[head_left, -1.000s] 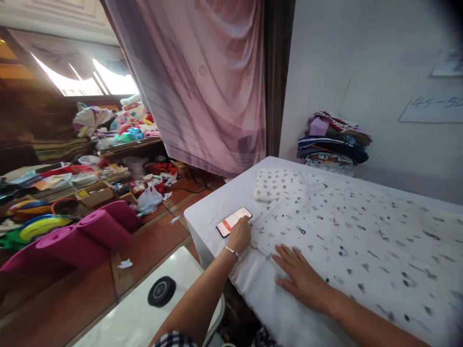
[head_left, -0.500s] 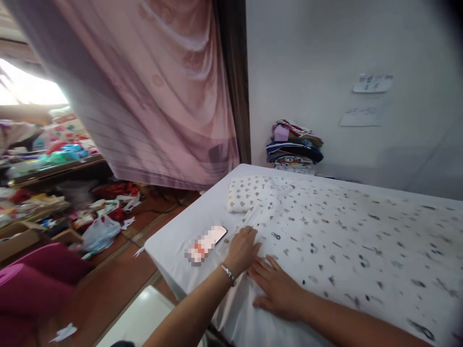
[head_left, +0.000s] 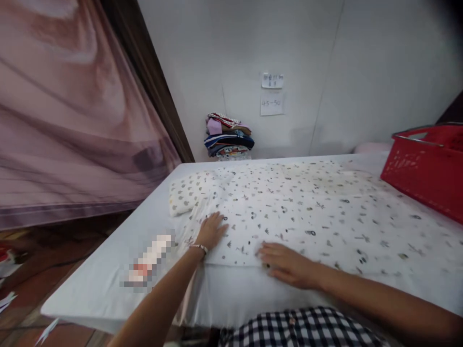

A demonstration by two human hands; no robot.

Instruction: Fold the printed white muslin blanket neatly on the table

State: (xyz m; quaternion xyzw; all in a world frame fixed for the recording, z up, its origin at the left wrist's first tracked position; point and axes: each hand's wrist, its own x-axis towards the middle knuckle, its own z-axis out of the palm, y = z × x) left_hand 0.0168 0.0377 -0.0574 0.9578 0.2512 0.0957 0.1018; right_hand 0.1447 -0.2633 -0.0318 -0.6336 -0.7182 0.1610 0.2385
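Two hands, left (head_left: 211,232) and right (head_left: 285,264), fingers loosely spread, ungrasping, on one patterned cloth (head_left: 289,217); bare table edge (head_left: 90,284) left.

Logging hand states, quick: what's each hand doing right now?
Left hand: open, on the patterned cloth.
Right hand: open, at the cloth's near edge.

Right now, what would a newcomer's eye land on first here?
Probably the red basket at the right end of the white-covered table, the strongest colour in view. Next, the white cloth with small dark prints spread across the table, with the left hand and right hand near its front edge.
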